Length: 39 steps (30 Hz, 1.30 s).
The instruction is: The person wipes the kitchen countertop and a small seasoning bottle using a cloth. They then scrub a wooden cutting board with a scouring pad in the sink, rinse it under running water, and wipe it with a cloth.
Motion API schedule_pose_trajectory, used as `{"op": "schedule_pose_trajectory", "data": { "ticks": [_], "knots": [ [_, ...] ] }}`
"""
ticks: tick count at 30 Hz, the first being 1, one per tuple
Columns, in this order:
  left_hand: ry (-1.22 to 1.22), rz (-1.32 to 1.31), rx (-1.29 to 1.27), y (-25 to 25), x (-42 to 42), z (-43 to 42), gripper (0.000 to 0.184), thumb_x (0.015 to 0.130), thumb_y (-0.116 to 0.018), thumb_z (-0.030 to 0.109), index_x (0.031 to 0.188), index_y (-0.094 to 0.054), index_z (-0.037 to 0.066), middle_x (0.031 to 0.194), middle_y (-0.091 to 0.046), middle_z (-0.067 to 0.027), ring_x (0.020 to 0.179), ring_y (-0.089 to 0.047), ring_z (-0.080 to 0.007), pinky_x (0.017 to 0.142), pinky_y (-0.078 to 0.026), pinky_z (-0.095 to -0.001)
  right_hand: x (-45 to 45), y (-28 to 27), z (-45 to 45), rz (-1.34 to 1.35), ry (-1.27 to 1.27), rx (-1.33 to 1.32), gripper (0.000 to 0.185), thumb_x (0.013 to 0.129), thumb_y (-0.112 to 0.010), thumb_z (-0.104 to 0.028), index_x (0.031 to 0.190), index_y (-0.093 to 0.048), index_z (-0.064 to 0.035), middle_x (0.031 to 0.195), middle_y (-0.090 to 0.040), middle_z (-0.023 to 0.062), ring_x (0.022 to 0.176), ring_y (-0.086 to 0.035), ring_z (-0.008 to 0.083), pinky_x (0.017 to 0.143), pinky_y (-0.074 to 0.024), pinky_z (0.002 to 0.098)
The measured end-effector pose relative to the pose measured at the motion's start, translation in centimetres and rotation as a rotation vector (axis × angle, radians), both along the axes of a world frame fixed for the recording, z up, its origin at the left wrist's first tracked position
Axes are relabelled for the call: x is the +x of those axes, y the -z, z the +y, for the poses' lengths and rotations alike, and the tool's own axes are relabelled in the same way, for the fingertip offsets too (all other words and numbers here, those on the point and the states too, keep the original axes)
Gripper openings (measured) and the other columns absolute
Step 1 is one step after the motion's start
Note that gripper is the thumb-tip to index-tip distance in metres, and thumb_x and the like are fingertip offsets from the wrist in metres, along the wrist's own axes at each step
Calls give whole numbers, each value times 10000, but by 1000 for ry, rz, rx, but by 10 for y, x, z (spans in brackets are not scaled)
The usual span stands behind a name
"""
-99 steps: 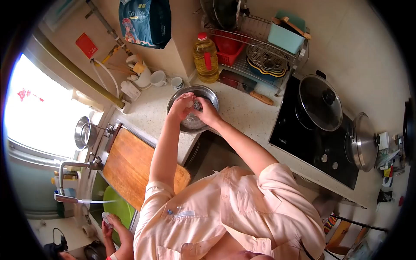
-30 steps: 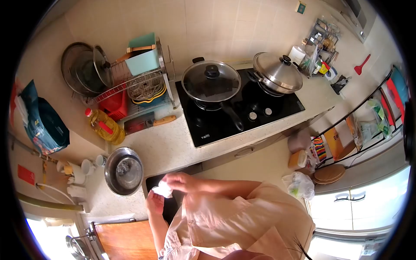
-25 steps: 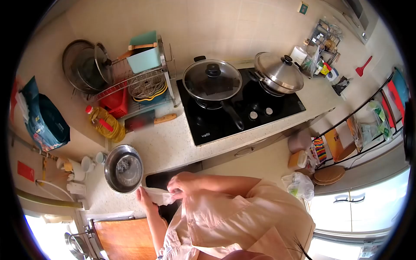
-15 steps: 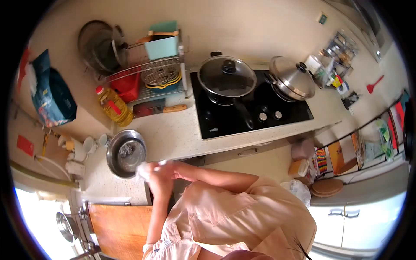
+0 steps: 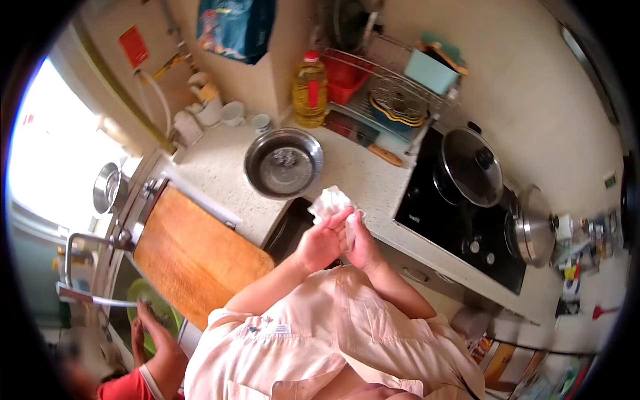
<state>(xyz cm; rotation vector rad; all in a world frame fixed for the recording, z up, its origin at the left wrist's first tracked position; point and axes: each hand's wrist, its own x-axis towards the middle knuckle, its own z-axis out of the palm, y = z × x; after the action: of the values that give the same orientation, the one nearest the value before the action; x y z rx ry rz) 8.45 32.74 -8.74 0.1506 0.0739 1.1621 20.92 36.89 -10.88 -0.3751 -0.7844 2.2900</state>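
The white tissue (image 5: 330, 202) was thin and soft-looking, crumpled and creased rather than lying flat, its upper part bunched into a loose, uneven clump that spread out past the fingertips. It was held up between the left grip (image 5: 322, 244) and the right grip (image 5: 363, 245), near the front edge of the counter (image 5: 363, 193) and apart from the steel bowl (image 5: 253, 179). A narrower pale fold ran down between the two palms, the rest being hidden by fingers.
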Motion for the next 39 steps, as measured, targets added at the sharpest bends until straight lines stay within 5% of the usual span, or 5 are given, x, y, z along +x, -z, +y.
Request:
{"op": "schedule_pose_trajectory", "data": {
  "ticks": [9, 15, 24, 32, 39],
  "knots": [
    [-121, 1511, 792, 33, 11, 3, 731, 883, -468, 247, 1361, 10, -33, 1293, -325, -299, 1182, -392, -327, 992, -267, -319, -4, 19, -18, -565, 277, 106, 646, 847, -274, -614, 1174, -446, -85, 1115, -506, 75, 1007, -499, 198, 871, -403, 334],
    [-206, 2212, 1126, 17, 4, -3, 652, 848, -493, 362, 1307, -270, -45, 982, -551, -203, 798, -577, -323, 690, -457, -393, -4, 42, -11, -344, 214, -407, 508, 900, -316, -477, 1189, -423, -73, 1099, -505, 81, 1011, -492, 186, 843, -415, 325],
    [-423, 1700, 1086, -9, -42, -9, 322, 792, -585, 166, 1103, -568, 85, 898, -608, -122, 742, -610, -248, 632, -479, -341, 29, 35, -1, -782, 281, 250, 330, 926, -377, -285, 1125, -477, -41, 1069, -533, 96, 932, -512, 161, 776, -419, 302],
    [-303, 1418, -477, 81, -139, 0, 328, 855, -544, 305, 953, -563, -8, 831, -626, -109, 720, -622, -167, 608, -507, -262, 75, 44, -5, -1234, 456, 720, 280, 884, -469, -170, 1079, -474, 30, 980, -560, 154, 901, -543, 229, 796, -422, 326],
    [-293, 792, -632, 129, -163, 55, 471, 837, -545, 394, 1033, -499, -31, 842, -616, -161, 671, -624, -196, 578, -528, -220, 79, 44, -19, -1291, 438, 729, 298, 856, -509, -156, 1103, -472, 6, 999, -571, 180, 917, -559, 270, 804, -427, 338]
  ]
}}
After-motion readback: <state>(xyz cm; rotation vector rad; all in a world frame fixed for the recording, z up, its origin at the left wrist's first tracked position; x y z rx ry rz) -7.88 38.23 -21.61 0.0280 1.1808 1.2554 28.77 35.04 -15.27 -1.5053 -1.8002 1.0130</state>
